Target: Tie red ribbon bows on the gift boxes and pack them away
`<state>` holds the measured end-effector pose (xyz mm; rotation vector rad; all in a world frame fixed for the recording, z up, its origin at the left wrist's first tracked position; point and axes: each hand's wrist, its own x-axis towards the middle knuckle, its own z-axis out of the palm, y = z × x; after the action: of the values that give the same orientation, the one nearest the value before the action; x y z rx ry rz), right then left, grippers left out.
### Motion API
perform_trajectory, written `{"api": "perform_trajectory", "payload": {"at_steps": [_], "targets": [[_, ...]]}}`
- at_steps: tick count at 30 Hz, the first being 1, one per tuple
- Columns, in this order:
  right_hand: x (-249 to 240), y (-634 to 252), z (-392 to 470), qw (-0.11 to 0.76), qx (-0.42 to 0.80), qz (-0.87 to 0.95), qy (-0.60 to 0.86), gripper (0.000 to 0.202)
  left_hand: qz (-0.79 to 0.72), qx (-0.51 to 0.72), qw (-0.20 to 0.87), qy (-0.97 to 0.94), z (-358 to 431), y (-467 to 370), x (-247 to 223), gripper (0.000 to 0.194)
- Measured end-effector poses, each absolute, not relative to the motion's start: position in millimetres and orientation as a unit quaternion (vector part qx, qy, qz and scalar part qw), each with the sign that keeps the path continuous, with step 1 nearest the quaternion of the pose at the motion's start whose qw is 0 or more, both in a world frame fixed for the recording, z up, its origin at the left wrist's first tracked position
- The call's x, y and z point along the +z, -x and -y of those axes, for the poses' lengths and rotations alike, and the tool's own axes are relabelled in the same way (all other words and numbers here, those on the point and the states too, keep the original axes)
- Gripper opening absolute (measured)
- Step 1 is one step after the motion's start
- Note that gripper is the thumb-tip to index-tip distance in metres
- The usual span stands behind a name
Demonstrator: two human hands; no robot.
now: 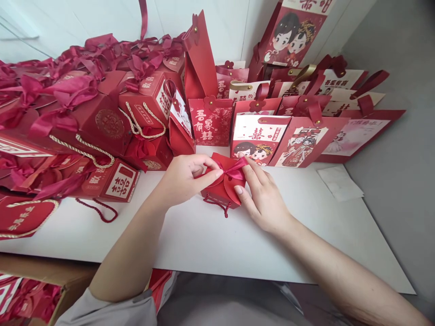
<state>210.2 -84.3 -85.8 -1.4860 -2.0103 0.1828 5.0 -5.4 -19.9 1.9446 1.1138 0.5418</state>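
A small red gift box (pixel 222 192) stands on the white table in front of me, a dark red cord handle hanging from its near side. Across its top lies a crimson satin ribbon (pixel 236 171) tied in a bow. My left hand (pixel 185 179) pinches the ribbon at the knot between thumb and index finger. Around the box's right side is my right hand (pixel 263 192), thumb on the near flap and fingertips at the bow's right loop. The box's far side is partly hidden by my fingers.
Stacked ribboned gift boxes (pixel 108 106) crowd the left. Upright red gift bags (pixel 260 136) with printed fronts line the back. A white paper sheet (pixel 340 182) lies at right, beside a grey wall (pixel 401 136). Below the table's left edge stands a cardboard carton (pixel 73 283) holding red packages.
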Motion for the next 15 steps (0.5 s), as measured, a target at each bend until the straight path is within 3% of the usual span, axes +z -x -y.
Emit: {"api": "perform_trajectory", "payload": {"at_steps": [3,8,15], "targets": [[-86.8,-210.4,84.9,0.313,0.074,0.760,0.566,0.054,-0.439,0.213,0.431,-0.759,4.3,-3.5,-19.3,0.005],[-86.3,-209.8,85.2,0.312,0.096,0.756,0.567,0.055,-0.405,0.218,0.401,-0.792,3.0,-2.4,-20.2,0.006],[-84.9,-209.6,84.3,0.313,0.099,0.756,0.567,0.053,-0.433,0.222,0.358,-0.797,4.5,-4.7,-23.3,0.017]]}}
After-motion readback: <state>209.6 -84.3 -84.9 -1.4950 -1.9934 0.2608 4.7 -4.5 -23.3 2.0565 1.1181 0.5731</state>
